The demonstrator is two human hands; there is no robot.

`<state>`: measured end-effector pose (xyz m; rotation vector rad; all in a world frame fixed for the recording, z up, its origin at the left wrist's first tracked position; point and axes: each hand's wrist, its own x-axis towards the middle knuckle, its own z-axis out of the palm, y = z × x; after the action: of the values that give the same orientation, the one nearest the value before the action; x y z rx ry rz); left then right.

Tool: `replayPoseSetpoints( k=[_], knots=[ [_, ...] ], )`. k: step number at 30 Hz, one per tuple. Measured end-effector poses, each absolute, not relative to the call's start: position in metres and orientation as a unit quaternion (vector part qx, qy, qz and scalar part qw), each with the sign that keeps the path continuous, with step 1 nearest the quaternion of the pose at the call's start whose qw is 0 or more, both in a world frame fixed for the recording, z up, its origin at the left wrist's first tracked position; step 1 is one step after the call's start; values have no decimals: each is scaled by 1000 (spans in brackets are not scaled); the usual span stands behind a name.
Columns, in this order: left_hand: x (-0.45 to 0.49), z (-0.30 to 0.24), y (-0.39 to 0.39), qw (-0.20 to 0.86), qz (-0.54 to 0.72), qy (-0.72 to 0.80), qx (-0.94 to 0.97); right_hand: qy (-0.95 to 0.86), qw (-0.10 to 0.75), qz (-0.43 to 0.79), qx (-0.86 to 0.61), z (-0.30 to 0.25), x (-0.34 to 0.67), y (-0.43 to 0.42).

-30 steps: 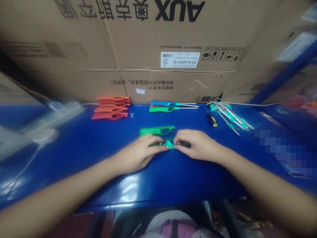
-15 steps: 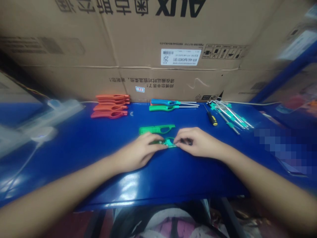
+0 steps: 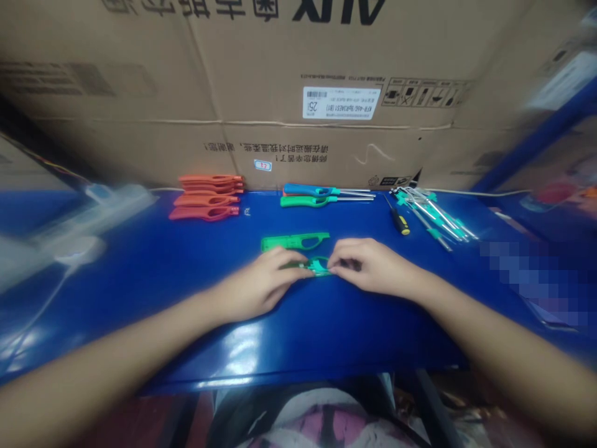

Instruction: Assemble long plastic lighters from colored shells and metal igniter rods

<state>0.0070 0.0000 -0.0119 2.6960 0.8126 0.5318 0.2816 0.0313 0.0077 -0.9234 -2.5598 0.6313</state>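
A green lighter part (image 3: 319, 267) with a turquoise insert is held low over the front half of the blue tabletop (image 3: 326, 339), between the two hands. Its left end is grasped by the thumb and fingers of the left hand (image 3: 263, 281), and its right end is pinched by the fingertips of the right hand (image 3: 370, 264); whether the tabletop is touched by it cannot be told. Just beyond, a green casing half (image 3: 284, 242) is laid flat. Farther back, orange-red lighter handles (image 3: 204, 213), long-nosed lighters (image 3: 302, 201), a black-and-yellow screwdriver (image 3: 401, 223) and metal tubes with turquoise fittings (image 3: 425, 225) are lined up from left to right before printed cardboard (image 3: 261, 81).
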Motion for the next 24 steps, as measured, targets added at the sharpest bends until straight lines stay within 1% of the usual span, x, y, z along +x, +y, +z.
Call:
replayPoseSetpoints(
  k=[5,16,19,24],
  knots=[
    [8,-12,0,137,183,282,932,-909,158,203,-328,9,281,29],
    [9,-11,0,134,178,284,933,-926,133,100,-339,5,273,23],
    [9,-11,0,131,177,287,932,-928,136,98,-333,5,274,23],
    [10,-10,-1,132,173,289,932,-928,129,137,-321,9,278,25]
  ],
)
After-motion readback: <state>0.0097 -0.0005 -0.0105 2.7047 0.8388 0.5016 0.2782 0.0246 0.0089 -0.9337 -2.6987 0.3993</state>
